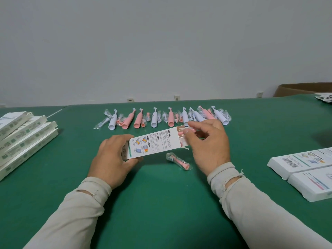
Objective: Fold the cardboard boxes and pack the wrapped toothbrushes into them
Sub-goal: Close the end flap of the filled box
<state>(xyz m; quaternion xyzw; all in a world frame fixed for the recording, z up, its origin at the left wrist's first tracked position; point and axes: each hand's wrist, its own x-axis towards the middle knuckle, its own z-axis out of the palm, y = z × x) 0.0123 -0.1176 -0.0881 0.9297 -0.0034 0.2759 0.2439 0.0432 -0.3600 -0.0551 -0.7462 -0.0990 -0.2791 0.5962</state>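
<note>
White cardboard, printed with small diagrams and text, forms the box [154, 143] held just above the green worktop [161, 203], between the person's two hands. Its long axis runs from near left to far right, with the far right end raised a little and open. The left hand [113, 159] grips the closed near-left end, fingers curled over the top and thumb beneath. The right hand [209, 146] is at the open mouth, pinching a pink toothbrush part in clear wrap [184, 135] that sits partly inside the box; how far it has gone in cannot be told. So the right hand is the one nearer the opening, and any push would have to follow the box's axis, down and to the left. Just near the box, between the wrists, a second wrapped pink brush head [177, 161] lies on the worktop, closer to the right hand, likely next to go in. Beyond the box, a row of wrapped pink and white toothbrushes [161, 118] stretches left to right along the far side. At far left, a leaning stack of boxes [25, 139] rests on the worktop. At right lie two more white boxes [303, 169], whose contents are not visible. A brown carton [303, 89] sits at the far right corner, its inside hidden.
</note>
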